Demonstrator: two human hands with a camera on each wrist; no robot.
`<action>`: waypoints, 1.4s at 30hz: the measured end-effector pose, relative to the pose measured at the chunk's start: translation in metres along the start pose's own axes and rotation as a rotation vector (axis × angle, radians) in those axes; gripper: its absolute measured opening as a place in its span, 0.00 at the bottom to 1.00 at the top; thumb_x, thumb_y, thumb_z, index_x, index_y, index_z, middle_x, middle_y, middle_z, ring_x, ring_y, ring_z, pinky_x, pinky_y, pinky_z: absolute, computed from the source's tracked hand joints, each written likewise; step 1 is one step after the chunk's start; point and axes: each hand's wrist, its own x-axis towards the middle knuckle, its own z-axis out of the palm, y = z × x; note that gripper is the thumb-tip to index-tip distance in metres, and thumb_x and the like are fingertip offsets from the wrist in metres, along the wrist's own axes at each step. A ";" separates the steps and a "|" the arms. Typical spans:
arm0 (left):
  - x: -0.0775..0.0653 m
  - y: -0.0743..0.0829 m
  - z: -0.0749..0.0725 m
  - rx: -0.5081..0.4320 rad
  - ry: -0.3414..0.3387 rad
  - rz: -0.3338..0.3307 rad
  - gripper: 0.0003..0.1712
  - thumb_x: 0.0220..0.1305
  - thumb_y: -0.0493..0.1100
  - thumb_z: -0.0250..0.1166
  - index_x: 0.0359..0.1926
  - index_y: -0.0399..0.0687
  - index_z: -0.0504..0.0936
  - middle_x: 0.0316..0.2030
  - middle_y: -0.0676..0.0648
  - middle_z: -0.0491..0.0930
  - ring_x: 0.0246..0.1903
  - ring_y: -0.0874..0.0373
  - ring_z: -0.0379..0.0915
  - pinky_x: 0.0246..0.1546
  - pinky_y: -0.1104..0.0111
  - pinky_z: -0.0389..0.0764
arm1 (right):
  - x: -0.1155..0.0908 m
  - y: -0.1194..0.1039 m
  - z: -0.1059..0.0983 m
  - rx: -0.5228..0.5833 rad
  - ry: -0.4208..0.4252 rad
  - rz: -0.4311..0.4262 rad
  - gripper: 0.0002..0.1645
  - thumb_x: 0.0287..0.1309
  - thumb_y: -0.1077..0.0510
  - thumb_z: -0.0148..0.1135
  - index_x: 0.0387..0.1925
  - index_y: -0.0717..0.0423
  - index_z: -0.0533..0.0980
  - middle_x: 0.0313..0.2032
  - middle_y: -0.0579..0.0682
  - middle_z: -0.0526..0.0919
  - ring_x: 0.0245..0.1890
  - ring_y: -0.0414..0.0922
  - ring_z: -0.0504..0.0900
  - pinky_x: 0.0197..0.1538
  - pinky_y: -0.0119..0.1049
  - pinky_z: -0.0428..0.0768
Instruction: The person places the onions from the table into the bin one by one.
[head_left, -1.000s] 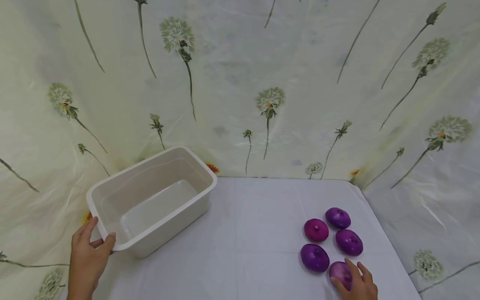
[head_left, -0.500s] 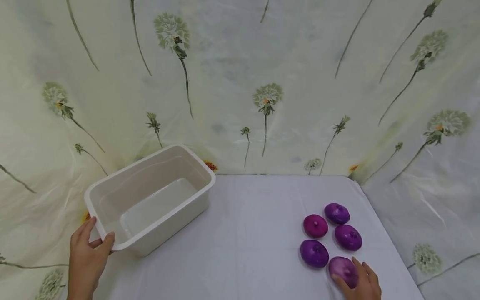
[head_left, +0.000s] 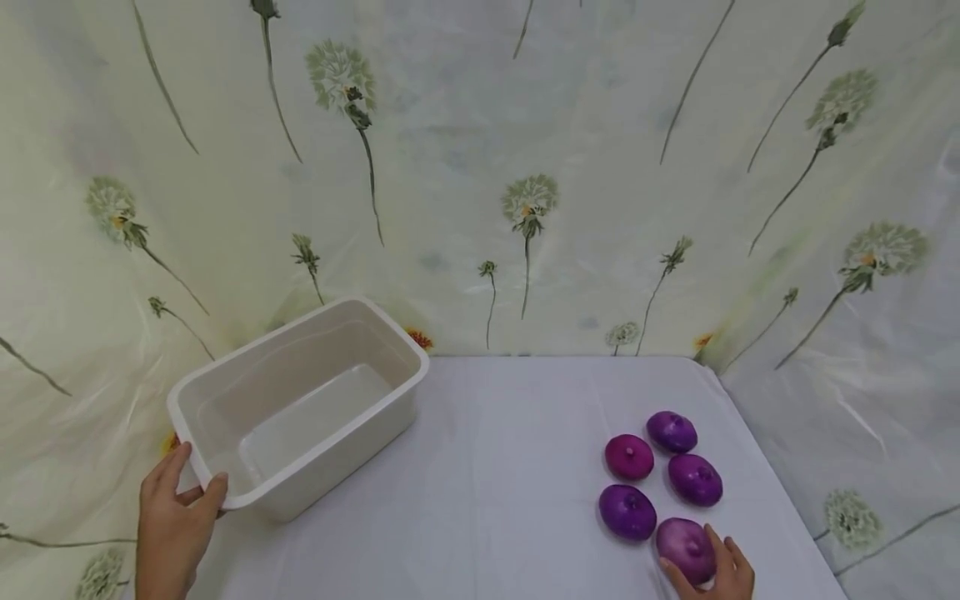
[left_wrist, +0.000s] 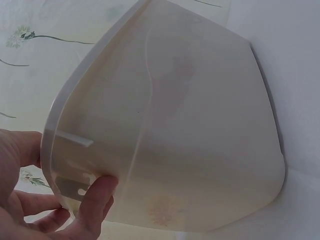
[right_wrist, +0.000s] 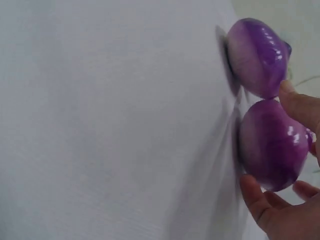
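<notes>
My left hand [head_left: 178,521] grips the near left corner rim of a beige plastic bin [head_left: 341,446], thumb and fingers on either side of the rim. In the left wrist view the outer wall of this bin [left_wrist: 200,115] fills most of the picture. At the front right, my right hand [head_left: 720,571] holds a light purple onion [head_left: 684,546], its thumb at the left and fingers along the right side. The right wrist view has this onion [right_wrist: 272,145] between thumb and fingers, low on the white cloth. Right beside it lies a darker purple onion [head_left: 627,512].
Further back on the table [head_left: 517,467] lie a magenta onion [head_left: 629,457] and two purple onions, one [head_left: 672,432] at the back and one [head_left: 696,480] to the right. A flower-printed curtain [head_left: 450,167] closes off the back and sides.
My right hand's fingers have slid from over the light purple onion to its right side, baring more of it. The left hand keeps its grip on the bin. The head view has shifted slightly.
</notes>
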 end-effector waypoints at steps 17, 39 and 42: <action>-0.002 -0.003 0.001 -0.022 0.006 0.008 0.43 0.68 0.40 0.60 0.79 0.45 0.52 0.76 0.35 0.46 0.55 0.39 0.69 0.26 0.82 0.84 | 0.005 0.013 0.027 0.084 0.072 0.100 0.58 0.46 0.52 0.75 0.75 0.58 0.56 0.67 0.72 0.55 0.64 0.70 0.59 0.63 0.70 0.64; -0.001 -0.003 0.001 -0.029 0.005 -0.001 0.43 0.69 0.42 0.60 0.79 0.47 0.51 0.77 0.36 0.45 0.57 0.38 0.70 0.27 0.78 0.86 | 0.002 -0.003 0.029 0.088 0.166 0.136 0.49 0.47 0.53 0.72 0.70 0.59 0.62 0.62 0.72 0.59 0.59 0.69 0.62 0.55 0.65 0.65; 0.000 -0.003 0.002 -0.018 0.005 -0.005 0.43 0.69 0.42 0.60 0.79 0.47 0.50 0.77 0.36 0.45 0.57 0.37 0.71 0.27 0.76 0.87 | 0.002 -0.003 0.029 0.091 0.174 0.137 0.50 0.47 0.53 0.72 0.70 0.59 0.62 0.62 0.72 0.59 0.59 0.69 0.62 0.56 0.65 0.66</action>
